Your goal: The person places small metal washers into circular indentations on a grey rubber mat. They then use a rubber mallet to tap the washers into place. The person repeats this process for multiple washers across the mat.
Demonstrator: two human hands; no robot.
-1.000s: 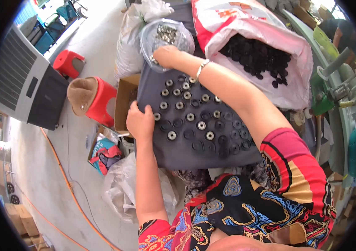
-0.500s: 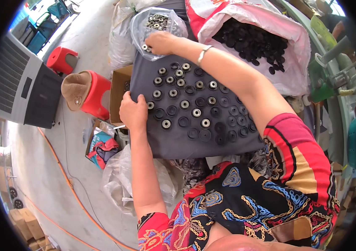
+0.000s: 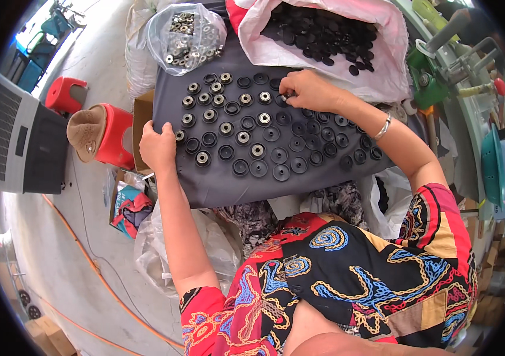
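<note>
Black round plastic wheels (image 3: 281, 172) lie spread over a grey cloth-covered table (image 3: 228, 188). Silver ring-shaped bearings (image 3: 257, 150) sit in the middle of several wheels, mostly toward the left. Over the far middle of the table, my right hand (image 3: 313, 90) pinches a small metal bearing (image 3: 288, 95) at a black wheel, which the fingers partly cover. At the table's left edge rests my left hand (image 3: 158, 149), thumb and fingers apart, with nothing seen between them. A wheel with a bearing (image 3: 179, 136) lies just beside its thumb.
A clear plastic bag (image 3: 163, 35) of bearings stands at the far left of the table. Behind the table, a white sack (image 3: 392, 65) lies open, full of black discs. A cardboard box (image 3: 143, 113) adjoins the left edge. Green machinery (image 3: 427, 83) stands at right; a red stool (image 3: 116, 142) at left.
My right hand has left the bag of bearings and come right, to the wheels, with a bearing in its fingers. My left hand stays at the table's left edge. The view has shifted.
</note>
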